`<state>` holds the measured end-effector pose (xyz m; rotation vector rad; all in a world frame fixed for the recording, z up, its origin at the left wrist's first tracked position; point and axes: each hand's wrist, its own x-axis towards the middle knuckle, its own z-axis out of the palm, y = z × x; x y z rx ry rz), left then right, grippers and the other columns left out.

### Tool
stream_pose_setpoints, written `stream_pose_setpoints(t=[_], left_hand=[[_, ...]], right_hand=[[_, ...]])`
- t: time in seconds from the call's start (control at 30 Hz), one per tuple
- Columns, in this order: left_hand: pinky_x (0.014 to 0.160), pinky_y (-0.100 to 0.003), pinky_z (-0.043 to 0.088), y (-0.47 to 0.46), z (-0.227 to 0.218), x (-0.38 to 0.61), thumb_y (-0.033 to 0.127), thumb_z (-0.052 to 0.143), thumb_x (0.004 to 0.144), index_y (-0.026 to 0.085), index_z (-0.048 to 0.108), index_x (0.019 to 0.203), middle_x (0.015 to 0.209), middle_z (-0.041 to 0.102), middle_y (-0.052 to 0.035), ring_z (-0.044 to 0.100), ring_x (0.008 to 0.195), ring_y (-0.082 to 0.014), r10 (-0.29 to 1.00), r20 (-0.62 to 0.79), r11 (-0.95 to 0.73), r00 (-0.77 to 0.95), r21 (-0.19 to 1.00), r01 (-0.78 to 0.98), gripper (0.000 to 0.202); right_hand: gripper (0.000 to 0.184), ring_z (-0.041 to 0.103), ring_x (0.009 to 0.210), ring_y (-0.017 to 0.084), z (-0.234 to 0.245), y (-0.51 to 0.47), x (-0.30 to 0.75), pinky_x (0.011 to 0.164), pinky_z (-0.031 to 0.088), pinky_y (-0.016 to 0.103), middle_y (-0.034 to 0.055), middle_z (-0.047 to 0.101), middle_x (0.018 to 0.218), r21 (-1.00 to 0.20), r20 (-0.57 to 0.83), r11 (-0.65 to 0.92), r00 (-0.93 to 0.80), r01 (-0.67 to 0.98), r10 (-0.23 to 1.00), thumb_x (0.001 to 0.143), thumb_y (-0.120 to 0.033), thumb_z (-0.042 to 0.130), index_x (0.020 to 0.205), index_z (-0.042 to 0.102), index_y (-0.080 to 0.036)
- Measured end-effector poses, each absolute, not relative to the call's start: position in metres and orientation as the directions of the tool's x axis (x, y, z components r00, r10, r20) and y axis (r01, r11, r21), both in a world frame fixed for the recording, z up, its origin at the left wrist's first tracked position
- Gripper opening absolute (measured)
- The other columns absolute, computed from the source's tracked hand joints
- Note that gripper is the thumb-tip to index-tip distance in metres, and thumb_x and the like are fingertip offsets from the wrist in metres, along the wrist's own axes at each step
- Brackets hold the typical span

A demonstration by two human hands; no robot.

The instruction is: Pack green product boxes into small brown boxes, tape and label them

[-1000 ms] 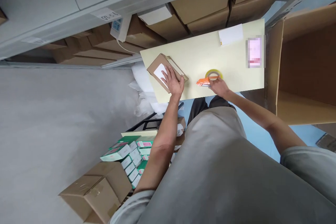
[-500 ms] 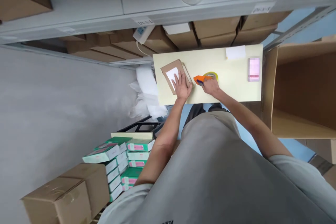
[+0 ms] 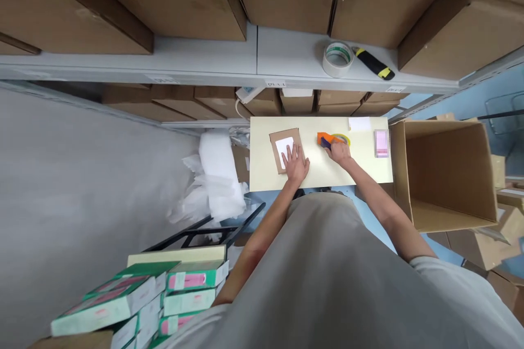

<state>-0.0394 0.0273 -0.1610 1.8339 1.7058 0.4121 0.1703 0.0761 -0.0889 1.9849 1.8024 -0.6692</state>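
Box (image 3: 277, 142) under left hand (image 3: 297, 164) | tape dispenser (image 3: 323, 138) half hidden by right hand (image 3: 339, 151)

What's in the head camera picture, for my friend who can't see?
A person's left hand rests flat on a small cardboard box on a pale table, while the right hand grips an orange tape dispenser beside it. A big open carton stands beside the table.

Tape roll (image 3: 328, 63) on grey shelf (image 3: 286, 57)

Head camera looks steeply down – far above the table (image 3: 262, 174).
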Motion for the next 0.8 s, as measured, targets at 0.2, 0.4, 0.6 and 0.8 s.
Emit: stream_pose_setpoints(t=[0.2, 0.4, 0.6, 0.8], left_hand=[[0.140, -0.065, 0.037, 0.060, -0.135, -0.047, 0.018, 0.064, 0.099, 0.024, 0.082, 0.121, 0.146, 0.079, -0.0163, 0.066, 0.150, -0.0390, 0.997, -0.001, -0.043, 0.071, 0.790, 0.612, 0.029], [0.112, -0.052, 0.062, 0.091, -0.082, -0.061, 0.015, 0.069, 0.099, 0.027, 0.079, 0.098, 0.118, 0.085, -0.0087, 0.079, 0.118, -0.0300, 0.962, 0.249, -0.273, 0.112, 0.867, 0.416, 0.015], [0.116, -0.051, 0.064, 0.127, -0.011, -0.078, 0.022, 0.062, 0.111, 0.027, 0.082, 0.122, 0.126, 0.085, -0.0103, 0.079, 0.124, -0.0270, 0.869, 0.489, -0.489, 0.077, 0.821, 0.294, 0.024], [0.133, -0.050, 0.053, 0.187, 0.038, -0.087, 0.025, 0.055, 0.113, 0.026, 0.077, 0.144, 0.156, 0.075, -0.0115, 0.069, 0.149, -0.0266, 0.843, 0.537, -0.526, 0.041, 0.806, 0.272, 0.037]], right_hand=[[0.065, 0.079, 0.129, 0.040, -0.071, 0.058, 0.138, 0.108, 0.060, 0.042, 0.0275, 0.081, 0.137, -0.129, -0.543, -0.351, 0.230, 0.927, 0.807, 0.121, -0.057, 0.045, 0.155, 0.061, -0.004], [0.060, 0.082, 0.124, 0.041, -0.023, 0.072, 0.098, 0.102, 0.062, 0.044, 0.0223, 0.085, 0.128, -0.297, -0.421, -0.439, 0.296, 0.848, 0.857, 0.118, -0.059, 0.048, 0.154, 0.058, -0.012], [0.046, 0.082, 0.104, 0.040, 0.028, 0.112, 0.075, 0.092, 0.065, 0.051, 0.0178, 0.083, 0.113, -0.535, -0.104, -0.219, 0.194, 0.816, 0.975, 0.114, -0.055, 0.047, 0.140, 0.060, -0.019], [0.050, 0.075, 0.112, 0.044, 0.078, 0.215, 0.067, 0.104, 0.060, 0.060, 0.0246, 0.079, 0.115, -0.411, 0.137, 0.099, -0.046, 0.906, 0.990, 0.116, -0.056, 0.042, 0.136, 0.058, -0.013]])
